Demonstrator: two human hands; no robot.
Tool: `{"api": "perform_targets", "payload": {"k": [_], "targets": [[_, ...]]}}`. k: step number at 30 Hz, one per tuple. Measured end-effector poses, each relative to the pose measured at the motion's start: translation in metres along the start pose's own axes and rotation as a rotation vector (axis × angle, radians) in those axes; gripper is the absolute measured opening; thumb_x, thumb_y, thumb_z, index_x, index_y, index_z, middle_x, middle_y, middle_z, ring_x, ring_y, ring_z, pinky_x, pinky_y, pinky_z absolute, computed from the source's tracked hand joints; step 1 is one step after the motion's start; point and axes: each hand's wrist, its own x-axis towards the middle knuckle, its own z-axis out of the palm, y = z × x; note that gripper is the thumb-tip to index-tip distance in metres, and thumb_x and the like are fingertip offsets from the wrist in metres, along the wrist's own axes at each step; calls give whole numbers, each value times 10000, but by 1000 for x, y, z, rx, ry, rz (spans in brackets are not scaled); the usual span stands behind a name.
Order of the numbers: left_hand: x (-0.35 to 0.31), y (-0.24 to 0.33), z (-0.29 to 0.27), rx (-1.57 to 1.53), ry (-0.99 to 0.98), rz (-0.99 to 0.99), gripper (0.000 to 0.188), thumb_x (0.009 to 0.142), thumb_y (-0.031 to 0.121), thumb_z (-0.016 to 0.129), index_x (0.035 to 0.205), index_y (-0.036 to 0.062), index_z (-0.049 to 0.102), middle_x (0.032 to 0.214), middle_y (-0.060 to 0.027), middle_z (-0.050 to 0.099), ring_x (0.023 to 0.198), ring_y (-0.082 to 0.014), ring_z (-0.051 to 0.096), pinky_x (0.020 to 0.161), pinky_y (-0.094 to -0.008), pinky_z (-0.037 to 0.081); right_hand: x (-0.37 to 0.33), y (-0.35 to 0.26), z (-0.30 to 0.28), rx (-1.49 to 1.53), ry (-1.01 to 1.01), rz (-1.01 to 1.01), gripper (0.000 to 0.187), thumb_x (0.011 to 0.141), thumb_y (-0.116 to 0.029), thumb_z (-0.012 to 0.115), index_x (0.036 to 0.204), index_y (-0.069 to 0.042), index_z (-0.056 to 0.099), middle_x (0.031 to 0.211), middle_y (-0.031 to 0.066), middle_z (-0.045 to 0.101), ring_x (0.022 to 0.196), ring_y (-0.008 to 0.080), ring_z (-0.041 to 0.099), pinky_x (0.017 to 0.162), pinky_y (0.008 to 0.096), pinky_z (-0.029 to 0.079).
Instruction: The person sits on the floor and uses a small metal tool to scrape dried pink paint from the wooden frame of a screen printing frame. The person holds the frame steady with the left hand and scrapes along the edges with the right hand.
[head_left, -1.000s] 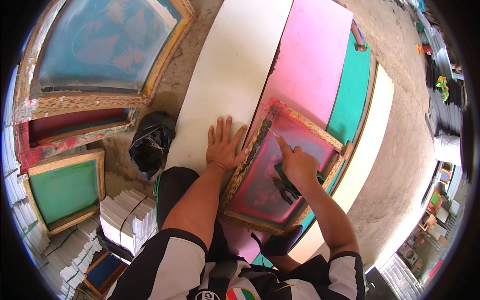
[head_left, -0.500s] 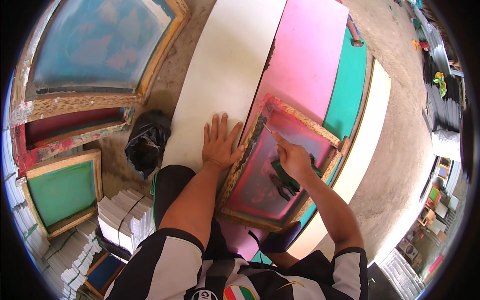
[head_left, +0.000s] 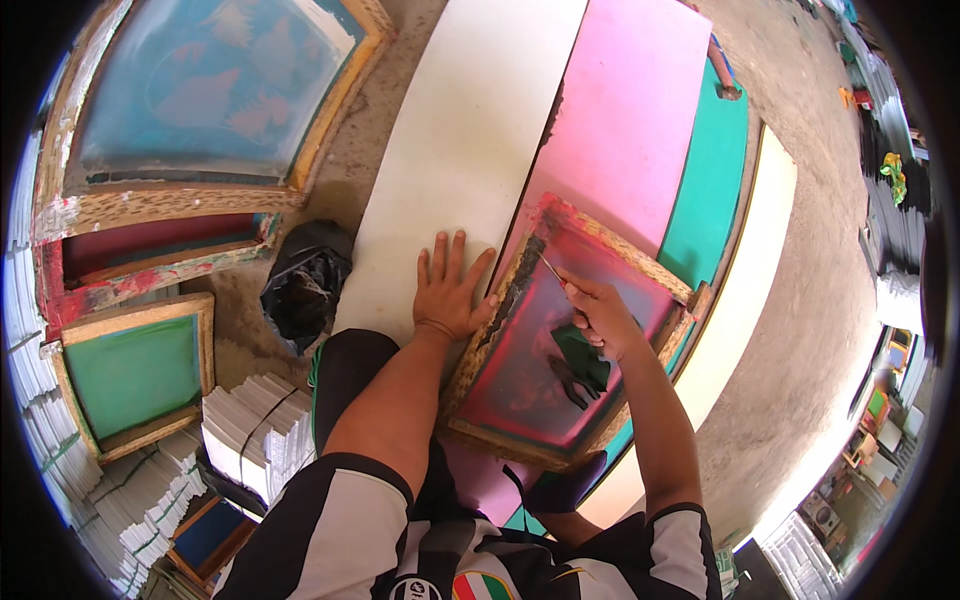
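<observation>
Wears a badge [head_left: 415, 589] (lettered, partly cut off). Rests left hand [head_left: 452, 300] flat with spread fingers on white board [head_left: 470, 120]; grips thin tool [head_left: 551, 268] in curled right hand [head_left: 606, 320] over wood-framed screen [head_left: 650, 262].

The left hand [head_left: 452, 292] lies spread flat on a white board [head_left: 450, 130], its thumb beside a wooden frame [head_left: 645, 258]. The right hand [head_left: 602, 312] grips a thin stick [head_left: 551, 268] over the frame's pink-edged mesh [head_left: 505, 365]. Black pliers [head_left: 572, 382] lie just below the right hand; a black bag [head_left: 303, 270] sits left of the left hand.
</observation>
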Motion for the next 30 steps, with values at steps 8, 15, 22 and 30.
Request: {"api": "perform_targets", "payload": {"k": [8,15,22,30], "targets": [[3,3,1,6,-5,4,704,951,616,476,1594,330,443,1719,-194,212,1589,-440,137,1250,-646,130,-28,9,14,-780,365,-438,429,1039,-294,598,1465,-339,609,794,132,676,745,359,691,662,495,534],[4,2,3,19,-26,-4,712,960,645,453,1606,348,416,1736,-176,176,1604,-413,92,1266,-626,96,-41,-4,27,-1035,408,-325,451,1013,-281,606,1453,-379,597,793,139,662,723,384,684,660,528,544],[4,1,4,28,-26,-5,711,962,654,441,1605,352,418,1737,-173,176,1604,-412,92,1267,-624,87,-39,-9,28,-1127,420,-340,446,1018,-297,610,1455,-386,590,779,138,657,646,384,675,597,525,542],[5,1,2,11,-52,-8,718,960,659,443,1611,361,403,1740,-176,159,1607,-413,77,1266,-627,79,-38,-17,26,-1256,351,-292,440,1047,-324,564,1484,-367,555,798,145,670,649,381,684,600,516,554]]}}
